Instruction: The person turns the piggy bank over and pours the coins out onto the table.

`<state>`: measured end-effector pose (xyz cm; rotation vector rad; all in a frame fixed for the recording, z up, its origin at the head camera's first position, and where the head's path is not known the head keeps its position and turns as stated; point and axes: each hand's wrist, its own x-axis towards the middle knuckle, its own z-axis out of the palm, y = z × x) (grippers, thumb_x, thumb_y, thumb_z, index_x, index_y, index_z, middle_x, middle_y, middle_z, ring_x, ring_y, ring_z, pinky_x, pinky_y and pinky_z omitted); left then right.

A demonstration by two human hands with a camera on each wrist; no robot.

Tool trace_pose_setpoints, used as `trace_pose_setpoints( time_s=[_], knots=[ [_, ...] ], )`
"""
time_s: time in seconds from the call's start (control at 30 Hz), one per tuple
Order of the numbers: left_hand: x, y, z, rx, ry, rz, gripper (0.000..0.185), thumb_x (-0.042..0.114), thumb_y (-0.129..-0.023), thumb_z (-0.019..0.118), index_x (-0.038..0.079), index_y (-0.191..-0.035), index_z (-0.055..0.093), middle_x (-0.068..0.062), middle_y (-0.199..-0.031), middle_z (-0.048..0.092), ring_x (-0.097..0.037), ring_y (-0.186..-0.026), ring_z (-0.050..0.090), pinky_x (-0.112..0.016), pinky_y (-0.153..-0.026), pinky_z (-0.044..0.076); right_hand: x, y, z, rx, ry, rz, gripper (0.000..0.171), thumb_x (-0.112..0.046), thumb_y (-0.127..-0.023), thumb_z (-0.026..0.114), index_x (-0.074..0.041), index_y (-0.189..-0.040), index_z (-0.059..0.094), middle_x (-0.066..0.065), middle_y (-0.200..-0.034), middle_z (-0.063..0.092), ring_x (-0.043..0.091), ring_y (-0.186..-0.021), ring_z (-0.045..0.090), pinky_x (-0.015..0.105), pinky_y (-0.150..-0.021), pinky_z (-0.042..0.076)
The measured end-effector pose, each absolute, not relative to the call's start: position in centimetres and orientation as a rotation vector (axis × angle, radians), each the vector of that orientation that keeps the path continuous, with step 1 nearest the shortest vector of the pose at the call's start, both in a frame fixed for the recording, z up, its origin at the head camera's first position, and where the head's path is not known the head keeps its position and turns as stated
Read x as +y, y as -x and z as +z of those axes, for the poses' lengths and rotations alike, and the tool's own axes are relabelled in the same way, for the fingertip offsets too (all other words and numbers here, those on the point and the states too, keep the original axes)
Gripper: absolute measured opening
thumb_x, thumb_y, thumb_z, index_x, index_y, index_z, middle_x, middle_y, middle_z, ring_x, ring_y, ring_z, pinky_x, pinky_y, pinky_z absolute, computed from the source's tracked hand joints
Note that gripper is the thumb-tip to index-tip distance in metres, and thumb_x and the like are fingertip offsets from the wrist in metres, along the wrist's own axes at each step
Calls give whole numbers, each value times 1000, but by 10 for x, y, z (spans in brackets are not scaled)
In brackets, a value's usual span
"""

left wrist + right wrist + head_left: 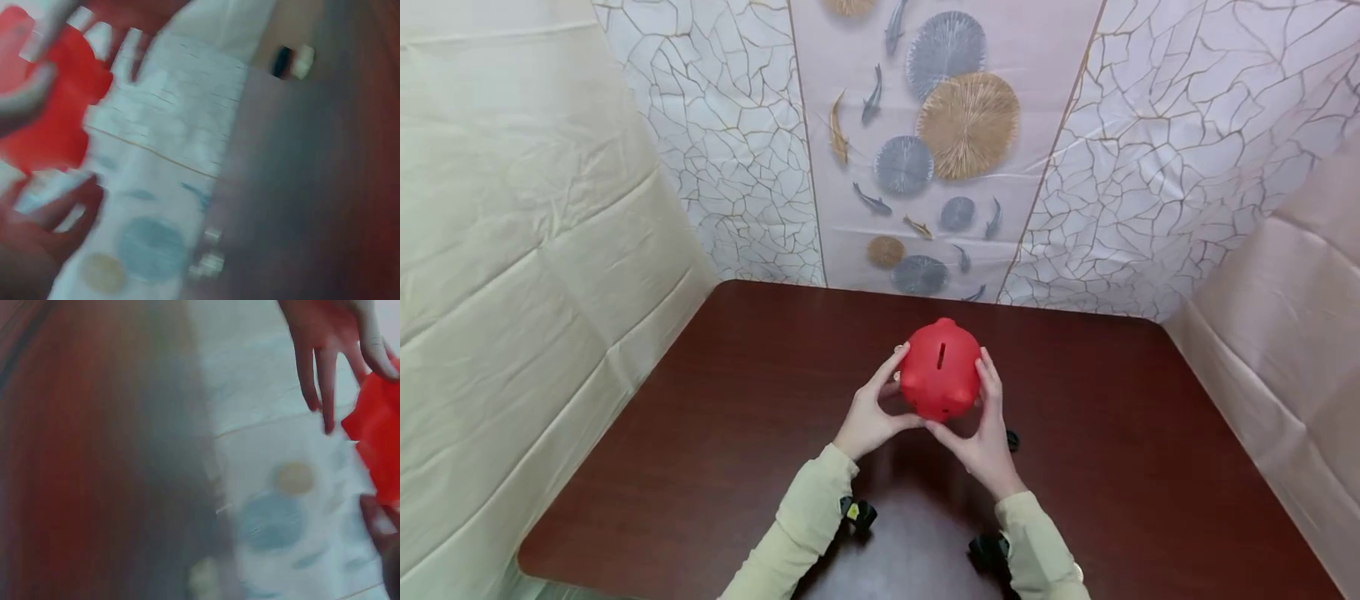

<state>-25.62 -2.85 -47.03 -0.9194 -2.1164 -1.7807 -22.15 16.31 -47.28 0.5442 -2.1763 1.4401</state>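
Observation:
A red piggy bank with a coin slot on top is held between both hands over the middle of the dark brown table. My left hand cups its left side, fingers up along the body and thumb under the front. On the other side, my right hand grips it the same way. Whether the bank rests on the table or hangs just above it cannot be told. Both wrist views are blurred: the left shows the red bank, the right shows its edge below the right hand's fingers.
Draped sheets wall in the table: cream on the left, a cracked-pattern and fish-print backdrop at the back, pinkish on the right. A small dark object lies by the right hand. The table's rounded near corner is at lower left.

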Motion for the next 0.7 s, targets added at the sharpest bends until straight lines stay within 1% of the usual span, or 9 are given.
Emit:
trace_pose_setpoints(
  time_s=[0.1,0.17,0.2,0.3,0.37,0.43,0.5,0.6,0.7],
  knots=[
    [-26,261,-480,-2273,817,-1884,92,10,-75,82,37,-149,34,-9,-143,51,-30,-104,70,-41,-90,57,168,226,-483,-2294,-409,1586,102,-6,-79,79,-20,-155,12,8,-158,23,32,-137,39,39,-105,46],
    [-25,262,-482,-2333,797,-1888,92,11,-75,83,36,-149,35,-10,-143,52,-30,-103,70,-42,-91,56,170,227,-484,-2327,-358,1652,102,-7,-80,78,-20,-155,11,9,-157,26,35,-135,42,48,-103,47],
    [-24,263,-481,-2342,810,-1874,90,11,-76,82,34,-149,35,-10,-143,51,-30,-105,69,-41,-92,55,170,226,-484,-2315,-355,1677,102,-6,-80,78,-19,-155,10,11,-156,26,36,-134,43,46,-102,48],
    [-21,264,-468,-2274,893,-1832,90,10,-77,81,29,-151,33,-8,-151,43,-31,-117,63,-40,-97,53,170,225,-471,-2243,-374,1673,104,-4,-78,79,-22,-155,11,6,-156,26,27,-130,47,26,-99,50],
    [-19,264,-456,-2184,955,-1830,90,7,-77,80,25,-151,33,-6,-156,35,-33,-121,60,-41,-97,53,169,224,-459,-2174,-404,1645,106,-2,-75,80,-25,-155,14,2,-156,27,22,-126,51,14,-95,47],
    [-19,261,-446,-2091,1009,-1855,91,4,-76,80,21,-151,34,-6,-159,29,-35,-124,57,-42,-96,53,168,220,-449,-2107,-441,1595,108,2,-71,82,-24,-154,18,2,-156,29,23,-121,55,11,-92,47],
    [-20,259,-441,-2030,1024,-1894,91,1,-74,81,16,-151,34,-7,-159,27,-36,-124,56,-43,-95,54,167,219,-443,-2074,-477,1542,107,3,-70,82,-20,-154,20,6,-155,30,28,-120,56,14,-93,48],
    [-24,258,-446,-2055,938,-1959,88,0,-74,81,12,-149,37,-10,-157,31,-36,-121,58,-44,-93,54,163,221,-444,-2156,-460,1534,101,-1,-73,82,-13,-154,21,14,-153,33,40,-118,57,30,-95,52],
    [-30,262,-463,-2163,813,-1986,84,2,-76,80,15,-148,40,-10,-155,35,-34,-113,64,-40,-88,57,162,229,-459,-2325,-418,1592,96,-13,-81,78,-16,-155,16,14,-154,31,41,-119,57,45,-95,53]
  ],
)
